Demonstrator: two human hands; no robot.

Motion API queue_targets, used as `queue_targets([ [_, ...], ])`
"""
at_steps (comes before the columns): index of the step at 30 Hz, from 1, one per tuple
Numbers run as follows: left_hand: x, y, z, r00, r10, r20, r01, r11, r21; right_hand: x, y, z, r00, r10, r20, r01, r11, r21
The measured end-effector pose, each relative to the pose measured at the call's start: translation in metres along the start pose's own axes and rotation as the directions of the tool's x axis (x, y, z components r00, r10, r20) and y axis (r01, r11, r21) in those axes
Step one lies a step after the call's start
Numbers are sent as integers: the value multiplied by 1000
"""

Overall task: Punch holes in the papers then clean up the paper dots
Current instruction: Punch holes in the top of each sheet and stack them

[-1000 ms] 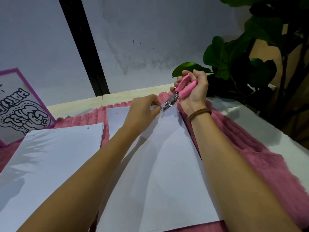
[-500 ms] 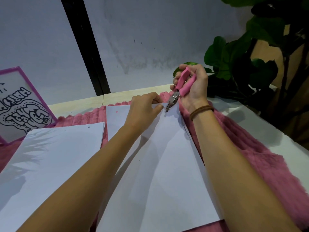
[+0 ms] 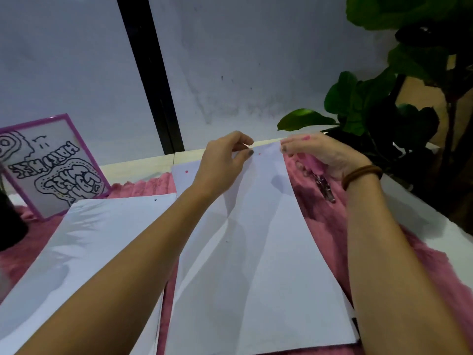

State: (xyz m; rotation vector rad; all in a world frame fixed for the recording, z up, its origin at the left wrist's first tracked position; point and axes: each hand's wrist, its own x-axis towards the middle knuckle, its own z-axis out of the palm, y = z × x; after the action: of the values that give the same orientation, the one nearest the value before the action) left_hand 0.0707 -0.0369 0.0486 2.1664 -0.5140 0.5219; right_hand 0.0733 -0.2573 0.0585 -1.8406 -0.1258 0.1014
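Observation:
A white paper sheet (image 3: 256,239) lies lengthwise on the pink fluffy cloth (image 3: 320,213), on top of another sheet. Near its far edge is a small punched hole (image 3: 259,154); a second hole (image 3: 186,171) shows in the sheet underneath. My left hand (image 3: 222,162) pinches the top sheet's far edge. My right hand (image 3: 320,155) pinches its far right corner with the fingertips. The hole punch (image 3: 323,187) lies on the cloth under my right palm and wrist, metal head toward me, handles mostly hidden. No loose paper dots can be made out.
A second stack of white paper (image 3: 84,252) lies to the left. A purple-framed sign (image 3: 53,165) leans at the back left. A leafy plant (image 3: 384,111) stands at the back right, beside the white table edge (image 3: 435,226). A wall runs behind.
My right hand has put the pink punch down on the cloth and moved to the sheet's far right corner. My left hand still holds the far edge. The camera has tilted.

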Motion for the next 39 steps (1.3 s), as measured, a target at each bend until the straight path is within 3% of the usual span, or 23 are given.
queue_targets([
  [1, 3, 3, -6, 999, 23, -25, -23, 1000, -1, -3, -1, 0, 996, 61, 67, -57, 996, -63],
  [3, 8, 11, -21, 995, 62, -80, -65, 997, -30, -8, -3, 6, 993, 107, 50, -98, 984, -152],
  [6, 9, 17, -46, 955, 144, -259, -146, 989, 13, -19, -11, 20, 997, 7, -72, -18, 989, -144],
  [8, -1, 16, -61, 886, 146, -441, -104, 988, 118, -28, -22, 23, 983, -92, -159, 73, 990, -122],
  [10, -23, 15, -70, 875, -113, -470, 99, 994, -55, -40, -36, 23, 951, -179, -252, 171, 984, -54],
  [12, -47, 12, -71, 861, -427, -275, 341, 887, -310, -54, -53, 22, 905, -237, -354, 241, 970, -33],
  [14, -66, 7, -68, 850, -515, -108, 454, 822, -343, -67, -69, 22, 866, -278, -416, 297, 955, -20],
  [16, -74, 9, -69, 874, -469, -124, 419, 859, -295, -78, -82, 21, 822, -326, -468, 363, 932, -12],
  [19, -71, 26, -80, 907, -383, -176, 303, 883, -359, -93, -99, 21, 764, -381, -521, 439, 898, -13],
  [23, -63, 44, -98, 932, -187, -311, 133, 973, -187, -110, -113, 18, 729, -398, -557, 459, 888, -34],
  [25, -70, 44, -95, 938, -150, -312, 103, 981, -162, -114, -113, 22, 736, -388, -554, 428, 902, -63],
  [29, -84, 40, -100, 940, -243, -241, 174, 946, -274, -114, -122, 38, 748, -382, -543, 386, 916, -112],
  [33, -73, 52, -171, 885, -231, -405, 105, 945, -311, -101, -159, 53, 750, -401, -527, 369, 914, -169],
  [36, -72, 50, -231, 861, -208, -464, 175, 978, -114, -80, -181, 84, 866, -279, -415, 229, 959, -166],
  [39, -88, 21, -265, 861, -354, -365, 394, 918, 37, -62, -172, 134, 980, 5, -200, -46, 978, -203],
])
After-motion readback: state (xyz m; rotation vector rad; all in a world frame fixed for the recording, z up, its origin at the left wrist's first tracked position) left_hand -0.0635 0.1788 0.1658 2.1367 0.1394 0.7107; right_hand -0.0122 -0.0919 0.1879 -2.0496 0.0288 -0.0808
